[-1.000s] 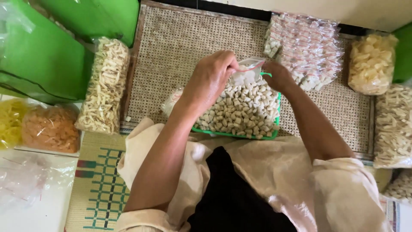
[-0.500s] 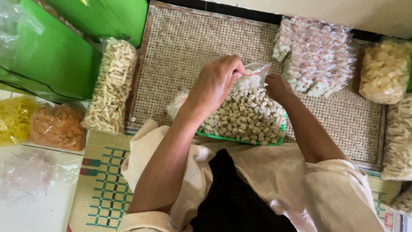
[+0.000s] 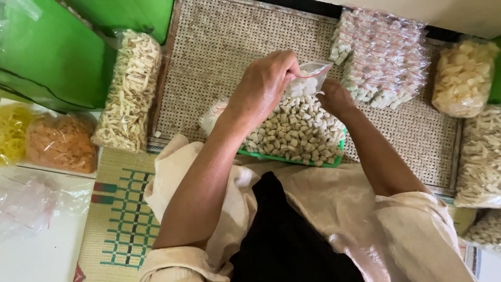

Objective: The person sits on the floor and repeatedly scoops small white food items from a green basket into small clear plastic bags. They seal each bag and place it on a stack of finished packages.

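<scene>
A small clear zip bag with a red strip (image 3: 308, 78) sits pinched above the heap, a pile of filled little clear bags (image 3: 381, 57) lies at upper right, and larger clear bags flank the mat — pale sticks (image 3: 130, 89) left, yellow chips (image 3: 462, 78) right, orange snacks (image 3: 60, 143) far left.

Two hands are over the woven tray (image 3: 219, 47): the left hand (image 3: 263, 86) and the right hand (image 3: 334, 98), with one small clear bag (image 3: 308, 78) between them. One green tray (image 3: 292, 159) of pale cubes sits at centre frame. One stack of filled small packets (image 3: 383, 57) lies upper right. One orange snack bag (image 3: 61, 143) and one yellow snack bag (image 3: 11, 130) sit at left, and one bag of pale sticks (image 3: 128, 89) lies beside them.
</scene>
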